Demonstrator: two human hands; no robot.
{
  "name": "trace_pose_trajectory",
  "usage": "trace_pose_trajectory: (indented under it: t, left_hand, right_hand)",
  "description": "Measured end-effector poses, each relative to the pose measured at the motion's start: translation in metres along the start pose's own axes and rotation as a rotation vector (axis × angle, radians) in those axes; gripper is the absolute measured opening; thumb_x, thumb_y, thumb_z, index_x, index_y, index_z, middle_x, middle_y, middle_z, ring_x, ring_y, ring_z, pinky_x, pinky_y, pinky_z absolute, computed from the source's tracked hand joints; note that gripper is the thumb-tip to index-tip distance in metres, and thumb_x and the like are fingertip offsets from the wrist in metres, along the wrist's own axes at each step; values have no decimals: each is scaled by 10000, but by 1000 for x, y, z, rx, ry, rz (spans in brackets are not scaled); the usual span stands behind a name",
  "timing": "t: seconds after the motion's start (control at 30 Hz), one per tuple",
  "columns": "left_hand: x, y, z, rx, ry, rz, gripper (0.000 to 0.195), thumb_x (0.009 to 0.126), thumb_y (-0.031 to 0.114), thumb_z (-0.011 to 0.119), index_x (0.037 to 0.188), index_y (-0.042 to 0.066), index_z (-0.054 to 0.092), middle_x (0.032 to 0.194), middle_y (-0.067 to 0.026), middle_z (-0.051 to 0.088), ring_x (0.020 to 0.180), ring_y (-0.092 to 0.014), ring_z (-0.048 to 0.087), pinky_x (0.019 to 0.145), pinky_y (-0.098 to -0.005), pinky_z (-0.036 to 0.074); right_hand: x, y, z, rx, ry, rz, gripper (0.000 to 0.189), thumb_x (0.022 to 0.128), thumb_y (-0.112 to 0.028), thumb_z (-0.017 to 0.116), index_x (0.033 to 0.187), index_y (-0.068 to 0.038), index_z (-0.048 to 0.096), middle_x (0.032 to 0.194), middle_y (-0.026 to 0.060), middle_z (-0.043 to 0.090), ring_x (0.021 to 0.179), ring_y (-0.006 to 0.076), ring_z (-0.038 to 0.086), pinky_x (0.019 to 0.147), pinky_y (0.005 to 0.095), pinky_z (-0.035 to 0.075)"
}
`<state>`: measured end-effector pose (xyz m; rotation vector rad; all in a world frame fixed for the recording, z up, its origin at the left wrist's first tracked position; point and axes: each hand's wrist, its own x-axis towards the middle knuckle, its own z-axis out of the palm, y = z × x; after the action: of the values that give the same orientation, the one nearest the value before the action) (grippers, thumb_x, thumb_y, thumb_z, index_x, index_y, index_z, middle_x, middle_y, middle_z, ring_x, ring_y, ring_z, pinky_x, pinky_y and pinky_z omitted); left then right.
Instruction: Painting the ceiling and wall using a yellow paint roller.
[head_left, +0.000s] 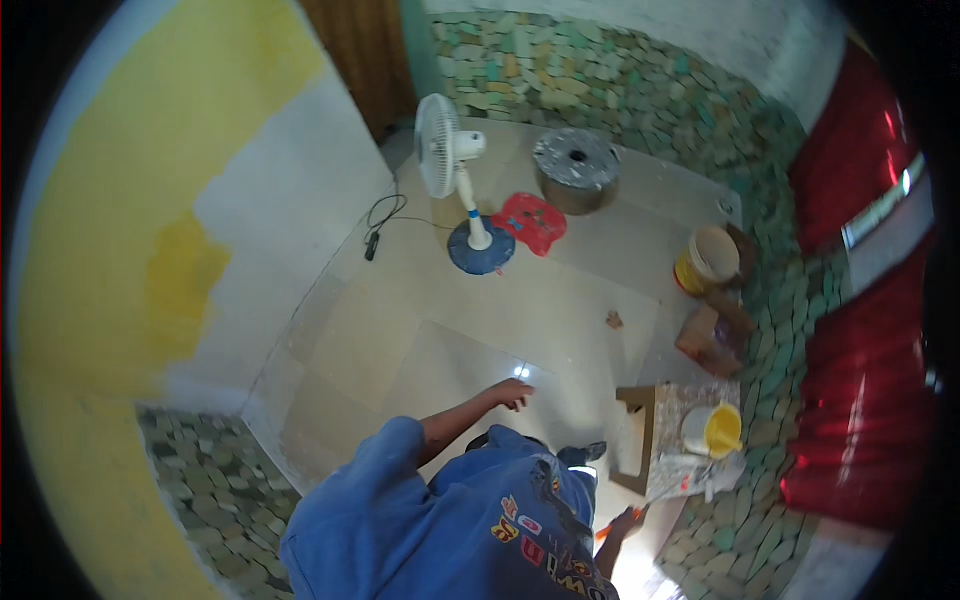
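Note:
My left hand (513, 394) is held out in front of the blue shirt, above the tiled floor, with its fingers loosely bent and nothing seen in it. Low on the right, my right hand (628, 520) grips an orange-handled tool (604, 532); its working end is too small to identify. That hand is near the lower edge of a paint-spattered wooden stool (667, 480). On the stool stands a white bucket (697, 430) with yellow paint (724, 429) inside, beside a crumpled plastic sheet or bag (724, 478).
A pedestal fan (480, 241) stands ahead, its cord running left. Near it are a red stool or mat (534, 223) and a spattered round drum (576, 169). A paint bucket (709, 259) and a cardboard box (712, 339) line the stone-clad right wall. A partly yellow-painted wall (187, 277) rises left.

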<state>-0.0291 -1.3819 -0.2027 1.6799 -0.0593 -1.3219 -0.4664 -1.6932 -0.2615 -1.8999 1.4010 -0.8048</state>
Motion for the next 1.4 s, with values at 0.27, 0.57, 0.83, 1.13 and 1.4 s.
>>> trace_pose_trajectory:
  t: [0.27, 0.57, 0.83, 1.13, 1.4]
  left_hand:
    - [-81, -38, -57, -363, 295, -145, 477, 893, 433, 564, 1188, 58, 576, 892, -105, 662, 605, -189, 644, 542, -313, 519]
    - [-82, -9, -115, -551, 447, 98, 469, 906, 445, 554, 1149, 46, 587, 881, -117, 668, 622, -187, 647, 552, -316, 522]
    - [-169, -71, -179, -730, 815, 33, 415, 923, 411, 566, 1131, 53, 590, 865, -117, 673, 620, -204, 651, 549, -310, 511]
    - [-275, -104, -181, -1322, 1279, 159, 397, 953, 370, 533, 1199, 63, 579, 860, -131, 668, 667, -217, 670, 623, -316, 546]
    - [-313, -61, -322, -1399, 1253, 391, 484, 961, 431, 532, 1237, 33, 532, 888, -163, 672, 721, -241, 686, 697, -350, 580]
  right_hand:
    - [18, -123, 23, -308, -11, -160, 429, 848, -118, 594, 1249, 31, 576, 901, 201, 694, 795, 365, 652, 728, 416, 524]
    - [54, -336, 128, -171, -215, -356, 302, 867, -150, 620, 1056, 85, 625, 971, 248, 666, 856, 387, 642, 784, 417, 521]
    - [42, -583, 373, 396, -637, -571, 458, 893, -66, 615, 1305, 106, 512, 1136, 267, 626, 1007, 317, 609, 932, 364, 475]
    - [-215, -773, 497, 600, -1516, -563, 569, 884, 23, 558, 1434, -48, 430, 669, 2, 495, 488, 80, 447, 452, 251, 408]
    - [-421, -836, 507, 393, -2083, -411, 618, 878, 23, 501, 1474, -48, 355, 584, -12, 450, 423, 69, 431, 385, 236, 393]
